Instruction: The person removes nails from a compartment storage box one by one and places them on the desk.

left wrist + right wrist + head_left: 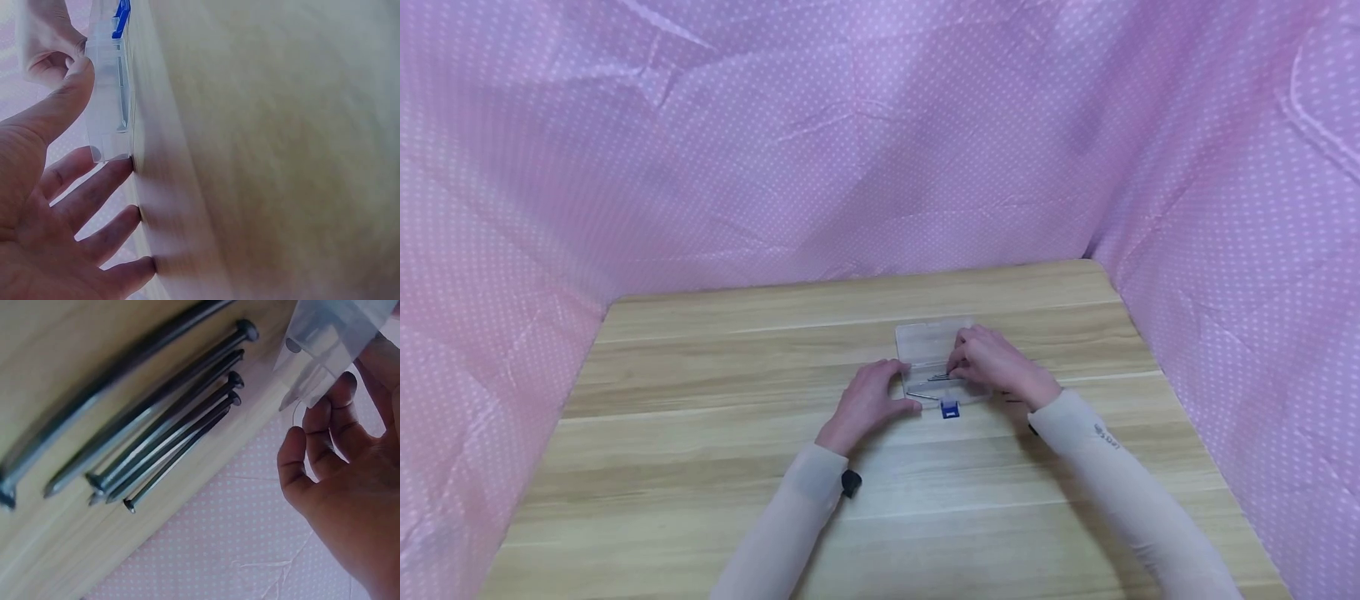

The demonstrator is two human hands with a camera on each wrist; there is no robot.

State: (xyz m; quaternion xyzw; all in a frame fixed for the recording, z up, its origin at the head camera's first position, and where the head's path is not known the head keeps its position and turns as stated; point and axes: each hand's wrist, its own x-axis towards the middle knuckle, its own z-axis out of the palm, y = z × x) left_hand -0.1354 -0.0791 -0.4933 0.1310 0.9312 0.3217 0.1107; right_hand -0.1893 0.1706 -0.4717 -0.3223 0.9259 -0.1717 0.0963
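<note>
A clear plastic box [925, 386] lies on the table with its lid [928, 340] raised at the back and a blue latch [951, 409] at the front. My left hand [868, 398] holds the box's left end, the thumb at the front and the other fingers spread along the end. Over the box, my right hand [996, 362] has bent fingers, their tips close to several dark nails [938, 377] inside. Whether those fingertips pinch a nail is hidden. Another nail [922, 396] lies slanted near the box's front left.
Several loose nails [169, 419] lie on the table to the right of the box, under my right wrist. A wooden tabletop [700, 467] carries everything. Pink dotted cloth [850, 167] hangs behind it and along both sides.
</note>
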